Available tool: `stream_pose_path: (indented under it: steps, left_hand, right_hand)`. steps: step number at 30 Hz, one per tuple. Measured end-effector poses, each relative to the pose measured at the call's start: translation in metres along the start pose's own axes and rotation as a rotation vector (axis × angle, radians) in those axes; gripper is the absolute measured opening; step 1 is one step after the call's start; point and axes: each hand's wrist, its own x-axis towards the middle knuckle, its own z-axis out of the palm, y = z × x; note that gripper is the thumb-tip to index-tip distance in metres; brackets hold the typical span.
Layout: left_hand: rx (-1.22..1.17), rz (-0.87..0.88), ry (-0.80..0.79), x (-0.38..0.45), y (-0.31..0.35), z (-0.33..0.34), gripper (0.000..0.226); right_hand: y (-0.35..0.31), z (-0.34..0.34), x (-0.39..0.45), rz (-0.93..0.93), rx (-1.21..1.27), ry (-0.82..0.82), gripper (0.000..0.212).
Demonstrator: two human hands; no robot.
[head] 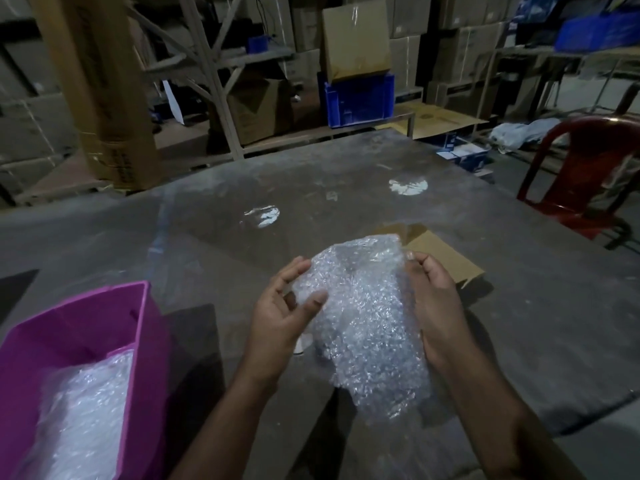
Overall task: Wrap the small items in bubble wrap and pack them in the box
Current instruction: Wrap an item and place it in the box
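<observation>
Both hands hold one sheet of bubble wrap (363, 317) above the grey tabletop (346, 188), near its front edge. Left hand (280, 317): thumb pressed onto the front face of the sheet at its left edge, fingers curled behind it, so it grips that edge. Right hand (433, 306): fingers curled round the sheet's right edge, fingertips showing near the upper corner. The sheet hangs crumpled and loosely folded between the hands, its lower end drooping toward the person. Whether a small item is inside the wrap cannot be told; the plastic is too cloudy.

A flattened piece of brown cardboard (440, 258) lies on the tabletop just behind the sheet and the right hand, partly hidden by them.

Pink plastic bin (104, 313) at the lower left on the tabletop, with more bubble wrap (83, 417) lying in it.

Beyond the tabletop: red plastic chair (588, 174) at the right, blue crate (360, 98) on a low rack, stacked cardboard cartons (464, 53) along the back wall. Lighting dim.
</observation>
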Motion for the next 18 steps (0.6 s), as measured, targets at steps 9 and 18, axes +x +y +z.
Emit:
stream_pose_path:
  steps: [9, 18]
  left_hand:
    - [-0.060, -0.020, 0.153, 0.016, -0.002, 0.035, 0.045]
    - [0.042, 0.031, 0.291, 0.021, -0.002, 0.047, 0.017]
  right_hand:
    - [0.005, -0.041, 0.033, -0.047, -0.224, -0.270, 0.030]
    - [-0.002, -0.044, 0.057, -0.142, -0.125, -0.285, 0.038]
